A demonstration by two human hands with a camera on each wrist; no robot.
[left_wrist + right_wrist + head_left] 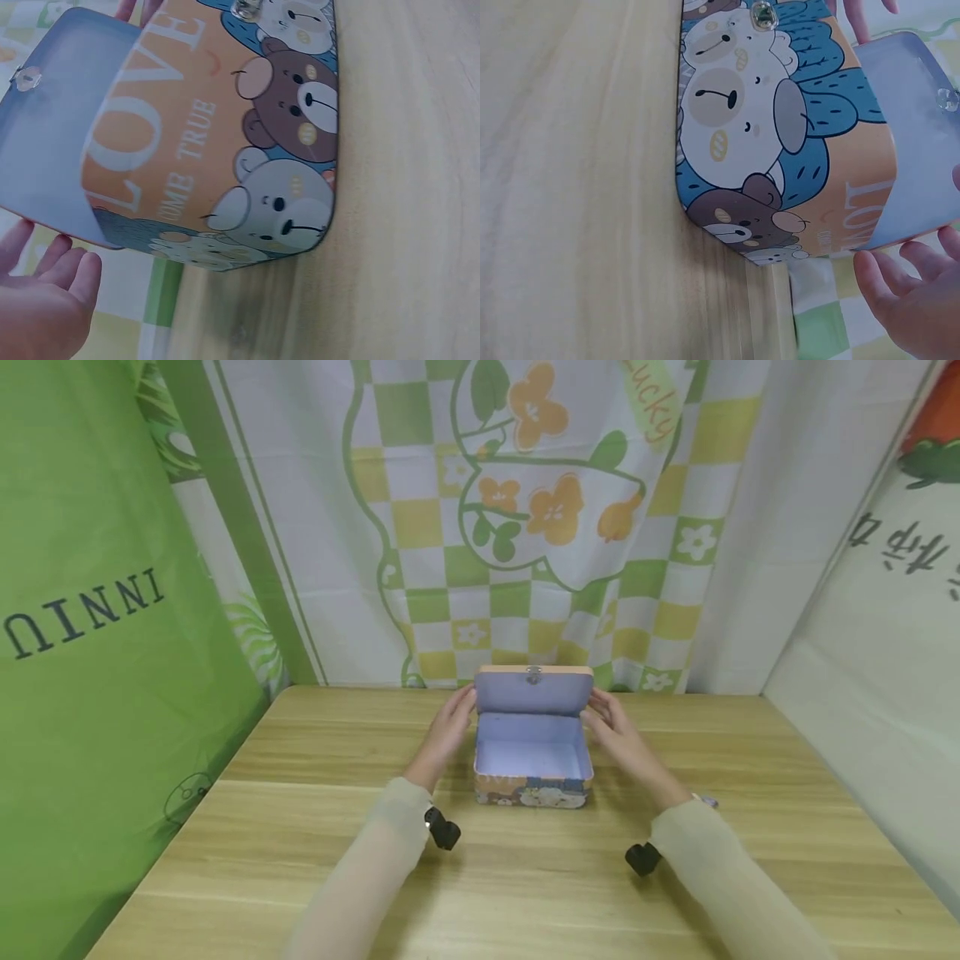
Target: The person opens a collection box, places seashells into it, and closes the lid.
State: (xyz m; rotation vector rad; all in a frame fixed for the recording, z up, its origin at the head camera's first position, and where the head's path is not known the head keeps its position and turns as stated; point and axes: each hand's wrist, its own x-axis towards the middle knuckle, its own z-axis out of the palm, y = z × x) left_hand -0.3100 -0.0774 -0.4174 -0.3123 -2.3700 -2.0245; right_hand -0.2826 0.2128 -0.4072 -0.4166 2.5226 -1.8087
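A rectangular tin box [532, 789] stands on the table with its hinged lid [534, 692] raised. Its lilac inside holds nothing visible. Cartoon bears and "LOVE COME TRUE" decorate the outside [161, 112]. At the lid's left edge is my left hand [450, 722]; its loosely bent fingers [67, 266] touch or nearly touch the rim. On the opposite side my right hand [618, 735] holds the lid's edge, thumb toward the inner face and fingers [915, 262] along the outside. A metal clasp [534, 674] sits on the lid's upper rim.
The wooden table [540, 893] meets a patterned curtain [420, 527] behind the box. Green cloth [75, 735] hangs on the left, pale cloth [870, 693] on the right. A small purplish item [709, 802] peeks out beside the right sleeve. Thin dark wire [187, 793] shows near the left table edge.
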